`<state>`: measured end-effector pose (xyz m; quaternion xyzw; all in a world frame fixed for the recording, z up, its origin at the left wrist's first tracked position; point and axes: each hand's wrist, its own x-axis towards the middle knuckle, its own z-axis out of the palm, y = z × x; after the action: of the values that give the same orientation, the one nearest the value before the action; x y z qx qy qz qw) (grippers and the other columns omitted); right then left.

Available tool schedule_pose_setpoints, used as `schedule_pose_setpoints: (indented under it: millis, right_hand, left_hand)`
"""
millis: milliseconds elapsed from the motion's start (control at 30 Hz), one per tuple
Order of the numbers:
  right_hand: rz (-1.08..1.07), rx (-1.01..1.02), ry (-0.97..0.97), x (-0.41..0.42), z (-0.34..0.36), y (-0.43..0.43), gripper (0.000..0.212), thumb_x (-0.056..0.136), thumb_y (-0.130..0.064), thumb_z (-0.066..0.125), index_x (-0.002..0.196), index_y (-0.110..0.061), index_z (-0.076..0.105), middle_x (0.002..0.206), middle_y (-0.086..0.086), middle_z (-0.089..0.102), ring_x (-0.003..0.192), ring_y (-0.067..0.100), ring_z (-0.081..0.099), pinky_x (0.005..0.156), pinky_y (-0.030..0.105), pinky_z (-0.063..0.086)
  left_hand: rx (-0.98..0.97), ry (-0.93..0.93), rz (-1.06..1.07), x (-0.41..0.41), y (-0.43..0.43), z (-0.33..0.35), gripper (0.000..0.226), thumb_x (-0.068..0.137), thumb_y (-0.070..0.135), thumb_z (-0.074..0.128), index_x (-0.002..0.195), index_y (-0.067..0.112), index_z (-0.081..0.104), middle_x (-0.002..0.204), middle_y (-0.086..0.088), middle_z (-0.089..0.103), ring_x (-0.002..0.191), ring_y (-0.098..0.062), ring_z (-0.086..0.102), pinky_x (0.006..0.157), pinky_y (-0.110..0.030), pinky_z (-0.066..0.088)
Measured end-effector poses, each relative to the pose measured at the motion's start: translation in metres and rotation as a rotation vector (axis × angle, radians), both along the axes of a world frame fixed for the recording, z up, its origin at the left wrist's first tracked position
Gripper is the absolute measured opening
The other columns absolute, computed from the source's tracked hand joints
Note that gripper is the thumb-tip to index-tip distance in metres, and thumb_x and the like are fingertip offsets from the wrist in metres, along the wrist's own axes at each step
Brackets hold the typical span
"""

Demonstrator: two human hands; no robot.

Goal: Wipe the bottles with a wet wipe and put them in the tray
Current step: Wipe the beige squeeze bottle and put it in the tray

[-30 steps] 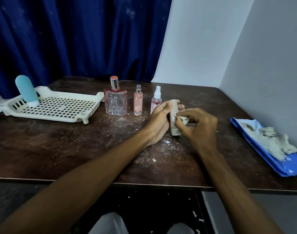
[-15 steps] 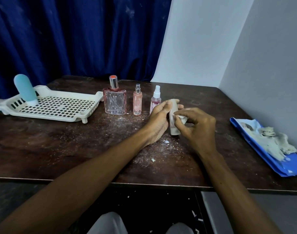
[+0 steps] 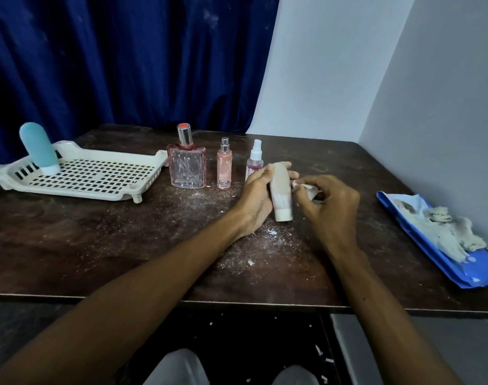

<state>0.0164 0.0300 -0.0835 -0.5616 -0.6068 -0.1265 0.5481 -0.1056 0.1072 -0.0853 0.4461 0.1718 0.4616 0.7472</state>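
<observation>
Head view: five bottles, one tray (image 3: 70, 192). Left hand (image 3: 255, 201) grip round beige bottle (image 3: 280, 187), worktop (image 3: 84, 245) centre; right hand (image 3: 331, 204) grip pinching one wet wipe (image 3: 309, 188) beside it. Three upright behind: perfume bottle (image 3: 186, 169), pink bottle (image 3: 224, 168), spray bottle (image 3: 254, 162). Teal bottle (image 3: 38, 147) in tray.

Dark table (image 3: 98, 245): white tray (image 3: 70, 191) far left, square bottle (image 3: 186, 169), pink bottle (image 3: 224, 168) and spray bottle (image 3: 255, 162) centre, blue pack (image 3: 478, 272) right, scattered specks (image 3: 198, 194), perhaps powder.

A left hand (image 3: 255, 201) grips a beige tube (image 3: 280, 194) as the right hand (image 3: 327, 202) pinches a wipe (image 3: 309, 188) beside it, above a dusty table (image 3: 98, 245).
</observation>
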Motion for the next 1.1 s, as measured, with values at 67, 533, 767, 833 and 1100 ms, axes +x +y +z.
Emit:
schedule_pose_setpoints:
  millis: [67, 533, 767, 833, 1100]
  right_hand:
    - [-0.05, 0.033, 0.072, 0.0024, 0.0026, -0.0012, 0.011, 0.082, -0.008, 0.071, 0.092, -0.011, 0.077, 0.087, -0.001, 0.072, 0.076, 0.005, 0.065, 0.069, 0.008, 0.048]
    - [0.045, -0.057, -0.039, -0.0049, -0.0002, -0.0026, 0.012, 0.077, -0.011, 0.078, 0.089, -0.013, 0.079, 0.085, -0.003, 0.075, 0.074, 0.003, 0.067, 0.071, 0.013, 0.051]
    - [-0.005, -0.063, -0.016, -0.0021, -0.002, 0.0003, 0.013, 0.079, -0.008, 0.076, 0.091, -0.01, 0.078, 0.084, 0.001, 0.075, 0.07, 0.006, 0.065, 0.065, 0.018, 0.053]
    - [0.005, -0.055, -0.026, -0.0028, -0.0021, 0.0002, 0.012, 0.08, -0.009, 0.076, 0.092, -0.01, 0.078, 0.084, 0.001, 0.074, 0.07, 0.007, 0.065, 0.065, 0.02, 0.053]
    - [-0.022, -0.152, 0.018, -0.0022, -0.0036, 0.0005, 0.014, 0.078, -0.009, 0.072, 0.09, -0.013, 0.079, 0.082, -0.003, 0.075, 0.067, 0.004, 0.066, 0.066, 0.026, 0.056]
  left_hand:
    - [0.0, -0.002, 0.012, 0.0006, 0.0011, -0.0003, 0.039, 0.109, 0.021, 0.026, 0.121, -0.001, 0.056, 0.101, -0.018, 0.067, 0.095, -0.028, 0.065, 0.099, -0.044, 0.049]
    - [-0.021, 0.008, 0.033, -0.0015, -0.0019, 0.0032, 0.041, 0.108, 0.023, 0.026, 0.125, -0.001, 0.054, 0.096, -0.014, 0.064, 0.085, -0.022, 0.064, 0.081, -0.039, 0.057]
    - [0.039, 0.059, 0.031, -0.0013, -0.0062, 0.0034, 0.039, 0.108, 0.025, 0.026, 0.122, 0.006, 0.057, 0.098, -0.011, 0.065, 0.085, -0.021, 0.065, 0.069, -0.036, 0.059]
    - [0.034, 0.059, 0.029, -0.0016, -0.0074, 0.0039, 0.039, 0.108, 0.025, 0.027, 0.122, 0.006, 0.057, 0.098, -0.011, 0.064, 0.085, -0.021, 0.064, 0.067, -0.036, 0.059]
    - [0.03, 0.041, 0.026, -0.002, -0.0077, 0.0044, 0.037, 0.107, 0.024, 0.029, 0.123, 0.005, 0.057, 0.095, -0.012, 0.065, 0.091, -0.024, 0.065, 0.072, -0.04, 0.058]
